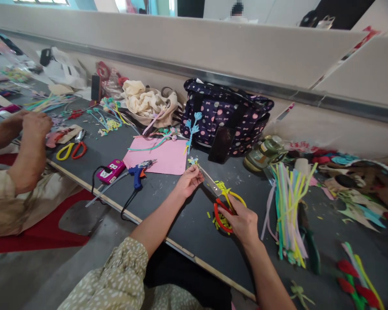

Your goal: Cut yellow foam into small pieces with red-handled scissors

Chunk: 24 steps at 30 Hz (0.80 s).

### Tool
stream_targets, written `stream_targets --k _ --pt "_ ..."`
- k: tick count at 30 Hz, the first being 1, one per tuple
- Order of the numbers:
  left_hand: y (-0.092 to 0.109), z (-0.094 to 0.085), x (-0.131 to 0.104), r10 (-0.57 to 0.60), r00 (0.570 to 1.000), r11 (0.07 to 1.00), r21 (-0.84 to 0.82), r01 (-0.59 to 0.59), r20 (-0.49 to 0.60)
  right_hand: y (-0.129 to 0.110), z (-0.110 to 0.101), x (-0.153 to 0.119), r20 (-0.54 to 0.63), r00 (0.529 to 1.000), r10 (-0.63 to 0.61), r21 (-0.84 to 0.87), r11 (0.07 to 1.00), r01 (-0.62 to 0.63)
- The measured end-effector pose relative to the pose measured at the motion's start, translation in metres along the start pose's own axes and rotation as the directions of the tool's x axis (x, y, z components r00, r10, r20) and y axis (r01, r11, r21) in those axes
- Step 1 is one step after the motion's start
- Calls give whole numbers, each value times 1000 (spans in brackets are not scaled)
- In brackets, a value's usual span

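Observation:
My right hand grips scissors with one red and one yellow handle. Their blades point away to the upper left, with the tips beside my left fingers. My left hand is closed in a pinch around a small yellow and pale blue craft piece; its lower part is hidden by the fingers. Below the scissors lies a pile of short yellow cut bits, partly covered by the handles and my right hand. Just beyond my left hand, a light blue fuzzy-stem flower leans against the dark patterned bag.
A blue glue gun and pink box lie left, near a pink sheet. To the right are a glass jar and bundled fuzzy stems. A co-worker's hands work at far left, near other scissors.

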State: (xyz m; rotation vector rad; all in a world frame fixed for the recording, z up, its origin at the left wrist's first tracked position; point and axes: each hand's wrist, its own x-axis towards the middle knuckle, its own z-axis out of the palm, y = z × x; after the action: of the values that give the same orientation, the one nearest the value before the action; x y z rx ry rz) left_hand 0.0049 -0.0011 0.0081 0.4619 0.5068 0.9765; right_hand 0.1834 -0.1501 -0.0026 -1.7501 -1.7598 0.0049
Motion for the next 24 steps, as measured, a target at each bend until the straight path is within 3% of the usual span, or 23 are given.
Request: stream_targets --k 5,8,14,19,24 --pt "0 -1 1 -25 1000 1000 6 25 -11 4 2 0 25 999 33 24 999 -33" --pt "1 -1 1 -29 1000 1000 0 29 1 2 -3 2 21 998 52 -34 998 -52" --pt "3 1 0 -16 1000 1000 16 17 -27 -4 -11 5 122 985 126 -162 981 -106" --pt "4 -1 2 17 1000 999 52 -16 -18 -1 -7 2 70 984 161 -174 974 -147" --pt "4 -4 5 36 998 997 70 -33 -45 3 -3 0 39 996 85 -147 986 -79"
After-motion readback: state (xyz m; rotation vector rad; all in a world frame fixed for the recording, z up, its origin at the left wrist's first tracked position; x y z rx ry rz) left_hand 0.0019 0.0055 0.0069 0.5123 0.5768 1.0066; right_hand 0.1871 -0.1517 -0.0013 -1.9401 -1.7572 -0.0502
